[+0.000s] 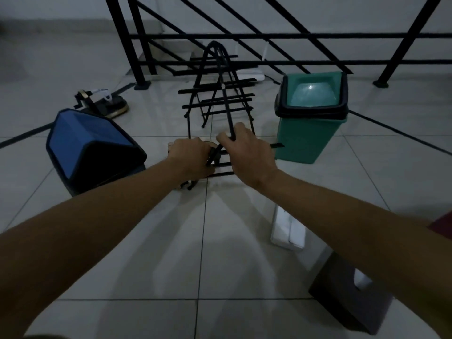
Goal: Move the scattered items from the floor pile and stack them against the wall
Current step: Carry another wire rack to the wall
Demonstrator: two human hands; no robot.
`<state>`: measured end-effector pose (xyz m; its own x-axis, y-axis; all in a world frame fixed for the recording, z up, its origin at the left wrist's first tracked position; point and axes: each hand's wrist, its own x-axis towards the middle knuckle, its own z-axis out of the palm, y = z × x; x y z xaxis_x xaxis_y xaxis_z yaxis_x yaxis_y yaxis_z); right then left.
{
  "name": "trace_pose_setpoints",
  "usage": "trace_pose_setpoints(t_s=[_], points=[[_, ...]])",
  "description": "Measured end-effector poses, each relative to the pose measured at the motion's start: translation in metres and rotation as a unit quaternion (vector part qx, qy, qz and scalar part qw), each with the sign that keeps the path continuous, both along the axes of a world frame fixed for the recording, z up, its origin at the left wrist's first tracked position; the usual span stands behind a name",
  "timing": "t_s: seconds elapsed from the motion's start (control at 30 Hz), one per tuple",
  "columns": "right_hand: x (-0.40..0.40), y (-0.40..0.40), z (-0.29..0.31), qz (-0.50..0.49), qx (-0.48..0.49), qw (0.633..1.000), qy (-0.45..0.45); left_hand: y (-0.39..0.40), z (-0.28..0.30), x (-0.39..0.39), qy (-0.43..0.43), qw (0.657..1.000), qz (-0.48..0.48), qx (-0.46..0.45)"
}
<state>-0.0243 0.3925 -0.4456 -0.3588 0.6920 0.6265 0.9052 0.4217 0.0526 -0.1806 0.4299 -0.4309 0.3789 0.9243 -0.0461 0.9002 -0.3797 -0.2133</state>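
Both arms outstretched, left hand (193, 157) and right hand (247, 152) fingers curled round black wire rack (216, 99)

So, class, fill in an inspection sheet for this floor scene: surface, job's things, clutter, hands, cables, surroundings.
Surface: pale tiled floor, dim light.
Job's things: black metal rack, held by both hands; blue bin on its side; green bin upright.
Clutter: white box, dark box, small black-and-gold device.
Hands: left hand and right hand grip rack bars.
Cables: nothing seen clearly.
Surroundings: black stair railing, pale wall behind.
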Motion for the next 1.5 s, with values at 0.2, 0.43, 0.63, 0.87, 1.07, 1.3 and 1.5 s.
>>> trace_pose_setpoints(t_s=[0.2, 0.43, 0.63, 0.87, 1.07, 1.3, 1.5], points=[[0.036, 0.019, 0.009, 0.021, -0.049, 0.984, 0.172, 0.003, 0.005, -0.002, -0.128, 0.99, -0.044, 0.046], [0.052, 0.029, -0.007, -0.081, -0.413, 0.907, 0.007, 0.004, -0.007, -0.004, -0.027, 0.992, -0.115, 0.036], [0.052, 0.033, -0.016, -0.016, -0.443, 0.895, 0.044, 0.011, -0.018, -0.002, -0.042, 0.993, -0.108, 0.018], [0.034, 0.013, 0.036, -0.061, -0.404, 0.912, -0.046, -0.01, 0.022, -0.009, -0.069, 0.996, -0.031, -0.042], [0.021, -0.019, 0.147, -0.096, -0.461, 0.881, -0.033, -0.05, 0.133, -0.006, -0.08, 0.99, 0.05, -0.101], [-0.002, -0.095, 0.328, -0.099, -0.483, 0.868, 0.052, -0.122, 0.31, -0.019, -0.141, 0.975, 0.092, -0.147], [-0.023, -0.147, 0.465, -0.06, -0.482, 0.873, 0.047, -0.182, 0.451, -0.046, -0.216, 0.946, 0.163, -0.178]])
